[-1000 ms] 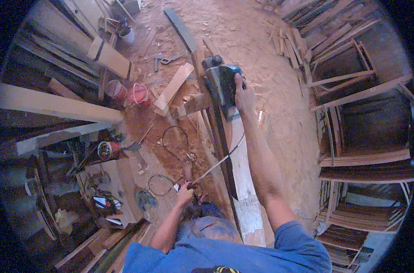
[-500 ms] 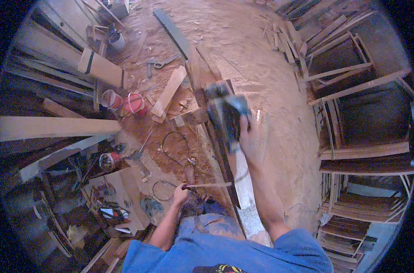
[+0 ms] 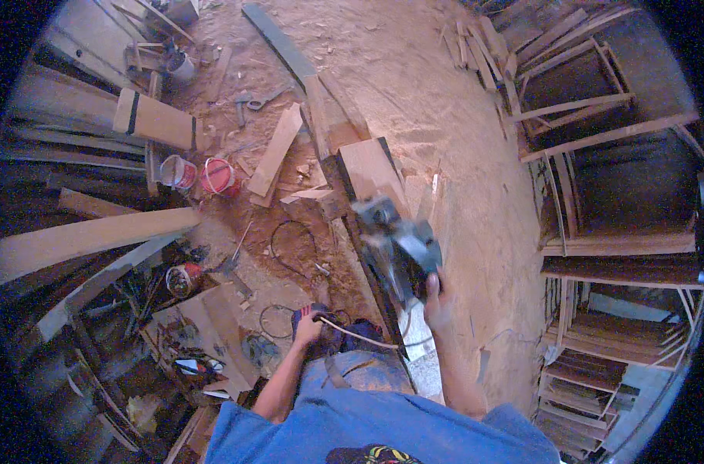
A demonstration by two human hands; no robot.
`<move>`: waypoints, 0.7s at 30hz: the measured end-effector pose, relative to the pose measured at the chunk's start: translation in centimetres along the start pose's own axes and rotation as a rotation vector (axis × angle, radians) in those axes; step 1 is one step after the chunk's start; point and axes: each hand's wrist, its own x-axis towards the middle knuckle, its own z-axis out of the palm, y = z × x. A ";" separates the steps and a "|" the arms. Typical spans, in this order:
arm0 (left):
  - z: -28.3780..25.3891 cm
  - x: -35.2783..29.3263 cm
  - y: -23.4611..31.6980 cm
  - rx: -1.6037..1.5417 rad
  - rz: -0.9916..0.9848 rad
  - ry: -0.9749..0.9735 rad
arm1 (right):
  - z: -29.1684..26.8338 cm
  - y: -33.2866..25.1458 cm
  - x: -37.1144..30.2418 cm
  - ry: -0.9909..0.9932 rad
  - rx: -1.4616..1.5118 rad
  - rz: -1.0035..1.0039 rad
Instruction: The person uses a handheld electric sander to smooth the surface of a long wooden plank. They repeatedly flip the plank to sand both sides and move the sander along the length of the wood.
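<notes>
- The right hand wraps its fingers around the rear handle of a dark electric planer, thumb on the near side; the tool is blurred.
- The planer sits just ahead of those fingers, on the edge of a long board that runs away from the person across the floor.
- The left hand is closed around a pale cord, which stretches from its fingers rightward to the board below the planer; whether the fingertips pinch or fully wrap it cannot be told.
- Just beyond the left hand's fingers, dark cable loops lie on the sawdust-covered floor.
- Farther out to the left of that hand stand two small buckets, one red and one whitish, beside a short plank.
- A small can rests among clutter left of the left hand.
- Well to the right of the right hand, wooden frames are stacked.
- A long pale beam lies at far left.
</notes>
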 end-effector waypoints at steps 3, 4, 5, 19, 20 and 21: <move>-0.3 0.7 0.6 0.017 -0.056 0.015 | 3.6 -2.5 7.5 -0.004 0.008 -0.086; -0.3 0.8 0.6 0.023 -0.068 0.020 | 4.7 -5.6 9.7 -0.012 0.024 -0.115; -0.4 0.8 0.7 0.031 -0.081 0.028 | 6.2 -7.6 12.0 -0.001 -0.001 -0.128; 0.6 3.7 -1.5 0.024 0.105 0.084 | 5.5 -8.1 16.9 0.079 -0.058 -0.280; 0.5 3.3 -1.1 0.028 0.102 0.087 | 4.3 -6.1 15.0 0.087 -0.074 -0.209; 0.4 3.0 -0.7 0.034 0.100 0.083 | 2.8 -3.7 12.7 0.099 -0.092 -0.135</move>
